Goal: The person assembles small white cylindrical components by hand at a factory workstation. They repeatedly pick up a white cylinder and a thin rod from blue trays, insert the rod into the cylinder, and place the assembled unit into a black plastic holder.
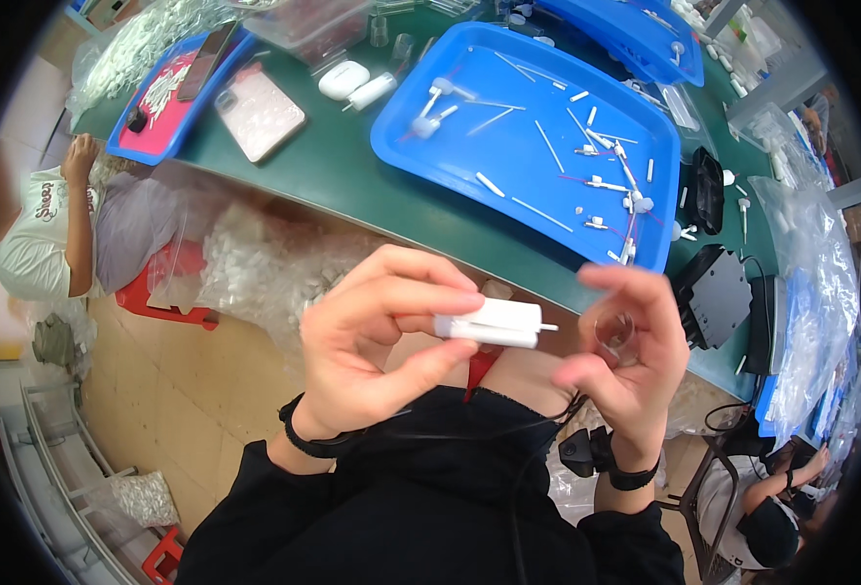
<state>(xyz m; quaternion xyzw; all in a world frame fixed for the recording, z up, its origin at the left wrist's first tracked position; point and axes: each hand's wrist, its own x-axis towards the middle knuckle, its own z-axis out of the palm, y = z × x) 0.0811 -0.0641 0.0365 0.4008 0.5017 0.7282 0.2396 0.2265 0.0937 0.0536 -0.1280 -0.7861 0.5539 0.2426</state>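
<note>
Between the thumb and fingertips of my left hand (372,331) is a white plastic cylinder-like piece (494,322), held roughly level in front of my lap. A slot or seam runs along it, and a thin white pin sticks out of its right end. Just to the right, apart from that piece, my right hand (640,341) has its thumb and index finger spread. Its other fingers curl around a small clear round part (615,334), perhaps a short tube; its far end is hidden in the palm. Both hands are over my lap, near the table's edge.
A large blue tray (430,166) holding thin rods and small white parts lies on the green table (323,195). Left of it are a phone (260,112), a white case (343,80) and a smaller blue tray (118,146). A black device (713,292) stands at right. Another person (50,224) sits left.
</note>
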